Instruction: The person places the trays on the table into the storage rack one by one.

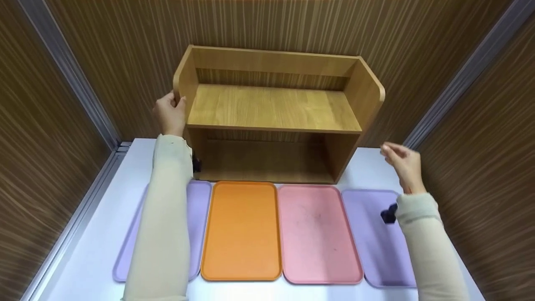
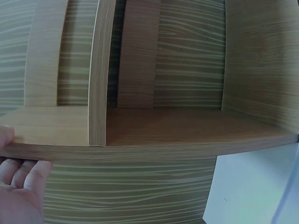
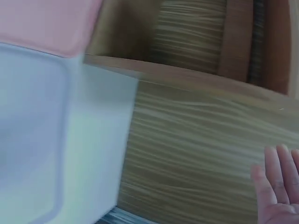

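Observation:
A two-tier wooden shelf [image 1: 271,109] stands against the back wall, both its levels bare. My left hand [image 1: 170,115] grips the front edge of its left side panel [image 1: 186,79]. The left wrist view shows that hand [image 2: 24,193] with the thumb on the panel's inner face and the fingers on the outer. Off to the right of the shelf, my right hand [image 1: 406,165] is in the air, apart from it and holding nothing. Its fingers [image 3: 275,172] look loosely extended in the right wrist view.
In front of the shelf lies a row of trays on the white table [image 1: 94,234]: a purple tray [image 1: 199,225] partly under my left sleeve, an orange tray [image 1: 242,232], a pink tray [image 1: 319,234] and another purple tray [image 1: 374,246]. Striped wood-look walls [image 1: 489,138] enclose the sides and back.

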A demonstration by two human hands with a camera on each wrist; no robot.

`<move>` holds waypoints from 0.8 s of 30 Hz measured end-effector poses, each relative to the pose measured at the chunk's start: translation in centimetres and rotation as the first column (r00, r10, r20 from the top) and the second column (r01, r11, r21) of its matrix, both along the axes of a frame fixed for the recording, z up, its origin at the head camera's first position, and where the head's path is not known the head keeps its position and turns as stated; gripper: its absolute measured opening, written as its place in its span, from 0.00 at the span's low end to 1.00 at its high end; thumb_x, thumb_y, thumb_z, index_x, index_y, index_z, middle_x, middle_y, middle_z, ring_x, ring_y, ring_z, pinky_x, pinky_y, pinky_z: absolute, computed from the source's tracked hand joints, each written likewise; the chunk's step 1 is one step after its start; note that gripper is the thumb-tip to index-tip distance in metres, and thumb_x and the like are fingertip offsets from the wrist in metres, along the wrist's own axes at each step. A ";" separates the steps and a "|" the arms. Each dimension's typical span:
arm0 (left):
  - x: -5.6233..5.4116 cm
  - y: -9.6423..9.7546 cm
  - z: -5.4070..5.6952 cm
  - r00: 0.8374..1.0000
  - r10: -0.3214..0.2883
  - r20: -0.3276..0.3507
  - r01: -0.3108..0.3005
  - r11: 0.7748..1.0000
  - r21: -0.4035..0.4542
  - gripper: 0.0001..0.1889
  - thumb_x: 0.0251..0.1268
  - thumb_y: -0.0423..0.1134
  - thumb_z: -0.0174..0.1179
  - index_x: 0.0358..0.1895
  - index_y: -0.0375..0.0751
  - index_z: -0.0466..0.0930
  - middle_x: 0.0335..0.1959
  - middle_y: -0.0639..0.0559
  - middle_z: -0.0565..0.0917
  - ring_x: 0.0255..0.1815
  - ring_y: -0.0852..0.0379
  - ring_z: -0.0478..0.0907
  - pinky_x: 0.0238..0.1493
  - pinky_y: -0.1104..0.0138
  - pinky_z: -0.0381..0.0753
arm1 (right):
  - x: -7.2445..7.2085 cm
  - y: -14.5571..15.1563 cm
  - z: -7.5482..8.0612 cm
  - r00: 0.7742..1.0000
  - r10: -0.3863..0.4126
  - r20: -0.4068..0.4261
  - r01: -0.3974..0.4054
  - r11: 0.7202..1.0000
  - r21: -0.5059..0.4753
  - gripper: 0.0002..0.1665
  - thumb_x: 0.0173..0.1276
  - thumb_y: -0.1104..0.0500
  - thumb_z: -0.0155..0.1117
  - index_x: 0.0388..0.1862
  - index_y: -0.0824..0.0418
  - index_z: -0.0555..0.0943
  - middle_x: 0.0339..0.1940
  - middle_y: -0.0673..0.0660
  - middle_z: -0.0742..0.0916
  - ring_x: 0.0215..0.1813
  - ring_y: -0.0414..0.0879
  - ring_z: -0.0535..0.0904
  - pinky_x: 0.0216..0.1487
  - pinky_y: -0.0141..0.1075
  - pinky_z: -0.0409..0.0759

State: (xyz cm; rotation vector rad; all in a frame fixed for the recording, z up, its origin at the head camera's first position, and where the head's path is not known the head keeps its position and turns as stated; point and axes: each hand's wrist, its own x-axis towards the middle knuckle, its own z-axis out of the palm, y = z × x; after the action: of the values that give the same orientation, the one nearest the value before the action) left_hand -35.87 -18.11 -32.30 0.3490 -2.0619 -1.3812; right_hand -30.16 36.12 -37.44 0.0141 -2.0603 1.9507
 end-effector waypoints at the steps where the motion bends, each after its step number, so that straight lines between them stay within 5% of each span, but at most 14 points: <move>1: 0.0 -0.1 0.1 1.000 0.003 0.005 -0.003 1.000 -0.012 0.11 0.64 0.34 0.58 0.45 0.33 0.83 0.41 0.42 0.85 0.37 0.58 0.76 0.36 0.75 0.70 | 0.5 0.3 -0.6 1.000 -0.006 0.007 0.006 0.999 0.040 0.10 0.63 0.64 0.64 0.42 0.68 0.83 0.29 0.45 0.87 0.34 0.34 0.82 0.38 0.23 0.77; 7: -0.1 -0.1 0.5 1.000 -0.015 0.015 0.015 1.000 -0.008 0.11 0.65 0.35 0.57 0.45 0.32 0.83 0.39 0.42 0.84 0.33 0.59 0.73 0.34 0.74 0.69 | 3.5 2.9 -4.1 0.997 -0.017 0.078 0.001 0.981 0.192 0.26 0.65 0.62 0.62 0.54 0.82 0.72 0.32 0.41 0.87 0.38 0.31 0.80 0.40 0.21 0.75; 11: -0.2 -0.1 0.6 1.000 -0.014 0.000 0.014 1.000 0.002 0.10 0.65 0.35 0.58 0.42 0.31 0.83 0.34 0.45 0.83 0.29 0.61 0.70 0.31 0.75 0.67 | 5.0 5.1 -7.5 0.993 0.047 0.108 -0.058 0.994 0.095 0.23 0.65 0.64 0.61 0.54 0.80 0.73 0.35 0.44 0.87 0.40 0.33 0.81 0.42 0.22 0.76; 16: -0.4 0.1 0.6 0.999 -0.028 0.017 0.027 0.999 0.024 0.10 0.65 0.35 0.58 0.43 0.32 0.83 0.40 0.44 0.84 0.34 0.60 0.73 0.35 0.72 0.71 | 7.7 7.2 -11.3 0.989 0.023 0.145 -0.047 0.986 0.160 0.22 0.66 0.62 0.61 0.55 0.74 0.75 0.38 0.40 0.87 0.42 0.30 0.80 0.45 0.21 0.75; 20: -0.3 0.1 0.3 0.999 -0.029 0.037 0.029 1.000 0.011 0.11 0.66 0.35 0.57 0.46 0.33 0.83 0.45 0.41 0.84 0.38 0.57 0.75 0.38 0.70 0.73 | 9.9 8.5 -12.9 0.979 -0.062 0.195 -0.007 0.942 0.337 0.27 0.67 0.55 0.61 0.57 0.74 0.74 0.39 0.33 0.84 0.42 0.24 0.77 0.44 0.18 0.72; 24: -0.1 0.0 -0.1 0.999 -0.002 0.040 0.002 1.000 -0.015 0.11 0.66 0.36 0.57 0.45 0.33 0.83 0.44 0.42 0.84 0.37 0.58 0.75 0.37 0.72 0.72 | 11.9 10.1 -14.0 0.961 -0.162 0.224 0.031 0.867 0.497 0.30 0.66 0.50 0.62 0.57 0.72 0.75 0.37 0.28 0.81 0.41 0.18 0.73 0.42 0.16 0.69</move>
State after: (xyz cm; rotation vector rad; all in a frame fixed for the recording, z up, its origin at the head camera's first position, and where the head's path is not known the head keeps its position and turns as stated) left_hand -35.98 -18.10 -32.37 0.3711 -2.1047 -1.3694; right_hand -18.31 46.27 -51.44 -0.2436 -2.6211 1.3794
